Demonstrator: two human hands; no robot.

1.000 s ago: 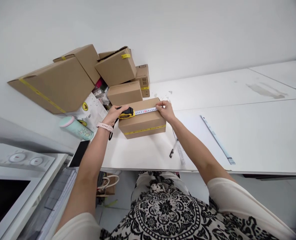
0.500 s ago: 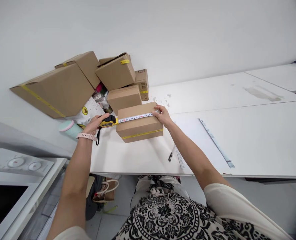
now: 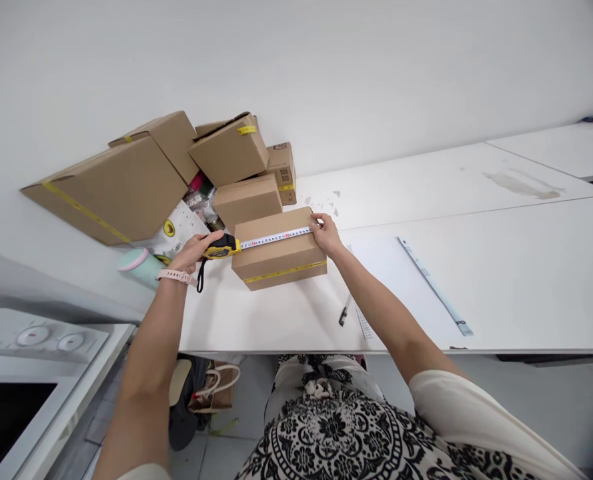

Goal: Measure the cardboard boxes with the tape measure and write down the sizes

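Note:
A closed cardboard box (image 3: 281,267) with yellow tape along its front side lies on the white table. My left hand (image 3: 192,252) grips a yellow and black tape measure (image 3: 222,247) at the box's left end, its wrist strap hanging down. The white blade (image 3: 276,237) runs out across the top of the box, numbers facing up. At the right end of the box, my right hand (image 3: 326,233) pinches the blade's end near the top edge; the tip itself is hidden by my fingers.
Several other cardboard boxes (image 3: 126,190) are piled against the wall at the back left. A mint bottle (image 3: 141,265) lies beside them. Right of my box are a pen (image 3: 345,312), white paper (image 3: 381,267) and a pale blue strip (image 3: 433,287). A white appliance (image 3: 36,353) stands lower left.
The tape measure's case has shifted slightly right, closer to the box's left edge. My right fingers have tightened at the blade's end. The view has tipped a little.

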